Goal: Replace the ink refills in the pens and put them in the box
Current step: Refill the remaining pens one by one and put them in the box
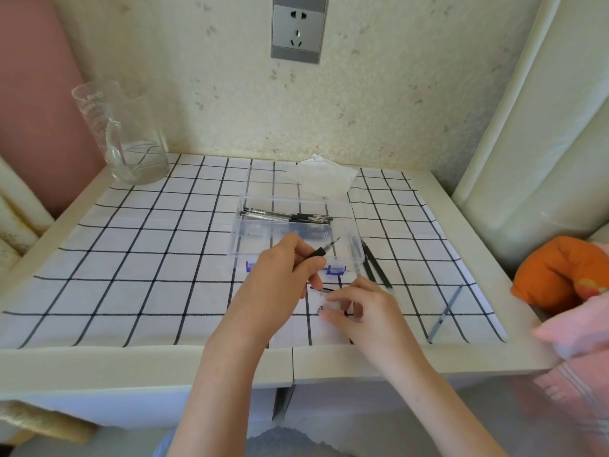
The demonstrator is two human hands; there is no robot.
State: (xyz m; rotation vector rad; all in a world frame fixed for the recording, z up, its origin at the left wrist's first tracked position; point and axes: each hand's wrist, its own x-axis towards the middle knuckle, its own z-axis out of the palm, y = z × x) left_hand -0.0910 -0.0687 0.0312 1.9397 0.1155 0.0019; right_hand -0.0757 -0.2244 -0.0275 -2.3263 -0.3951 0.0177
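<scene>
A clear plastic box (349, 225) with blue latches stands open on the checked cloth; a few black pens (286, 215) lie along its far side. My left hand (280, 282) is closed on a pen front section (324, 249), black grip and metal tip pointing up right over the box's near wall. My right hand (362, 308) rests on the cloth just below, fingers pinching a clear pen barrel (328, 293). Loose black refills (374, 265) lie right of the box.
A glass jug (128, 136) stands at the back left corner. A crumpled tissue (326, 176) lies behind the box. One grey pen (443, 313) lies near the right edge, beside an orange cushion (560, 272). A wall socket (298, 28) is above.
</scene>
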